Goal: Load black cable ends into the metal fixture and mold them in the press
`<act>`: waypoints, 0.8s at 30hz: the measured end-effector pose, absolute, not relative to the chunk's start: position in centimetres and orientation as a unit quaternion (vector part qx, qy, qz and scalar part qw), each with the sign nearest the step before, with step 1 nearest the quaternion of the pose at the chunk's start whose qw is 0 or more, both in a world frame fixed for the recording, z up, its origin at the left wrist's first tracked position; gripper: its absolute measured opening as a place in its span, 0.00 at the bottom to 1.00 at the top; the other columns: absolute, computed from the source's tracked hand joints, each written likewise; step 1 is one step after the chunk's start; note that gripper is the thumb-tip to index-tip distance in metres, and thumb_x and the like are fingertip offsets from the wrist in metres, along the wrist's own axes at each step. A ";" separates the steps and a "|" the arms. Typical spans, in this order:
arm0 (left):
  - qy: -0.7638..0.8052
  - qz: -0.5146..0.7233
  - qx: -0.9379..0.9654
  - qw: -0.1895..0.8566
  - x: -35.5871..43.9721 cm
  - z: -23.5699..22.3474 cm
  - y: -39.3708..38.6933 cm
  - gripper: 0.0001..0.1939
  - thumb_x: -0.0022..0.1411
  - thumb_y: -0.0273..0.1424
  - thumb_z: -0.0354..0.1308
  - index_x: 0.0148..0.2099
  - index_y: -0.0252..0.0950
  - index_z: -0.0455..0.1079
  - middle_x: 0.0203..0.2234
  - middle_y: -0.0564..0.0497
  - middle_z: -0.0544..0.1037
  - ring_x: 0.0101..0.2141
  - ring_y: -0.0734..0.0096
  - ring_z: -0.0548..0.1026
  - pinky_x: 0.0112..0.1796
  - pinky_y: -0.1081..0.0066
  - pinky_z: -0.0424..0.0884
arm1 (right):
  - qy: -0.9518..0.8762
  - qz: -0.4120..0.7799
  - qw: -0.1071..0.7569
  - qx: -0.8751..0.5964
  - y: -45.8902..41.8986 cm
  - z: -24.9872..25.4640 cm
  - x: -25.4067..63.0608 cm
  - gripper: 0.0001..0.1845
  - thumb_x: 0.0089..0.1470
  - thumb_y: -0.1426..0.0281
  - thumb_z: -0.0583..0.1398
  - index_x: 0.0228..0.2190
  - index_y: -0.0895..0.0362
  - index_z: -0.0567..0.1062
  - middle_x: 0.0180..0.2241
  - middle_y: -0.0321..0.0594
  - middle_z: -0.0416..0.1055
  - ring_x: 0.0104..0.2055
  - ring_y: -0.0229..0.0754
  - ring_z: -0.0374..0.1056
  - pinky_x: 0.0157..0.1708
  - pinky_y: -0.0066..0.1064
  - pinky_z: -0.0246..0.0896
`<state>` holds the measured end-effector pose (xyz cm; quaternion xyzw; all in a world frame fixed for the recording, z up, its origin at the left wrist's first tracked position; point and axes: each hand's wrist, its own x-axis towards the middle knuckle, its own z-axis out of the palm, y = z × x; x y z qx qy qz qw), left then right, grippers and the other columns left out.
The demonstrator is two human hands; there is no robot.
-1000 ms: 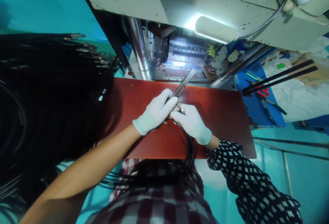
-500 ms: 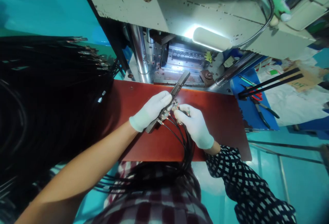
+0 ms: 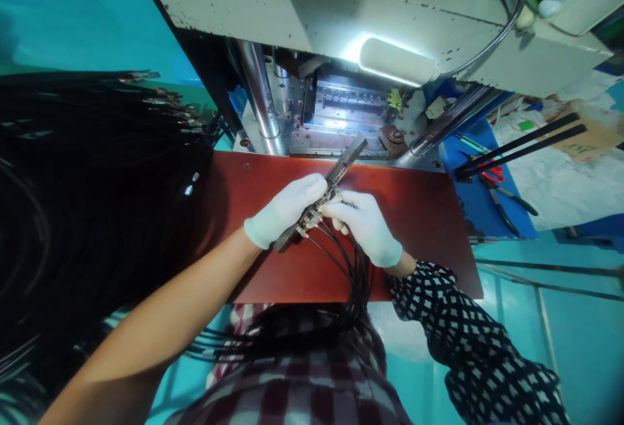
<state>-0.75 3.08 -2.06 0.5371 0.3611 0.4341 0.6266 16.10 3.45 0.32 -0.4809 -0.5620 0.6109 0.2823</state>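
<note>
In a white glove, my left hand (image 3: 288, 209) is closed around a long grey metal bar (image 3: 351, 152), which slants up to the right above the red-brown board. Several metal connectors (image 3: 312, 218) on black cable ends sit in a row along the bar's right side. My right hand (image 3: 366, 225), also gloved, pinches a cable connector against the bar just above that row; the fingers partly hide it. From the row and from under my right hand, a bundle of black cables (image 3: 358, 282) curves down over the board's front edge onto my lap.
The red-brown board (image 3: 414, 236) fronts a press whose lit metal mould (image 3: 348, 110) lies between steel columns (image 3: 260, 90). A lamp (image 3: 397, 62) hangs above. A large heap of black cables (image 3: 88, 217) fills the left. Pliers (image 3: 502, 204) lie on a blue surface at right.
My right hand has moved slightly left and up against the bar, bringing a connector onto it. My left hand keeps its hold. The camera view has shifted slightly.
</note>
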 end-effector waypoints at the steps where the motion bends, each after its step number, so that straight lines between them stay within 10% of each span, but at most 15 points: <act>1: 0.360 0.429 0.543 0.626 -0.7 -1.9 3.1 0.17 0.71 0.43 0.49 0.35 0.35 0.66 0.24 0.53 0.68 0.26 0.71 0.68 0.29 0.68 0.67 | -0.562 0.614 0.279 -0.480 3.4 0.3 16.1 0.14 0.53 0.65 0.63 0.20 0.58 0.71 0.17 0.31 0.65 0.21 0.32 0.56 0.22 0.26 0.51; 9: 0.508 0.361 0.646 0.441 0.0 -1.7 2.6 0.14 0.70 0.41 0.50 0.35 0.36 0.60 0.26 0.56 0.65 0.28 0.73 0.64 0.33 0.70 0.62 | -0.597 0.550 0.303 -0.499 2.7 -1.2 16.0 0.12 0.54 0.68 0.60 0.21 0.57 0.68 0.19 0.30 0.65 0.22 0.33 0.59 0.26 0.27 0.55; 24: 0.394 0.419 0.551 0.604 -0.9 -1.6 3.2 0.19 0.70 0.44 0.50 0.32 0.35 0.62 0.25 0.53 0.66 0.26 0.75 0.64 0.27 0.72 0.62 | -0.632 0.476 0.366 -0.490 2.8 0.2 16.5 0.08 0.55 0.64 0.64 0.32 0.57 0.78 0.31 0.37 0.76 0.31 0.38 0.68 0.35 0.31 0.63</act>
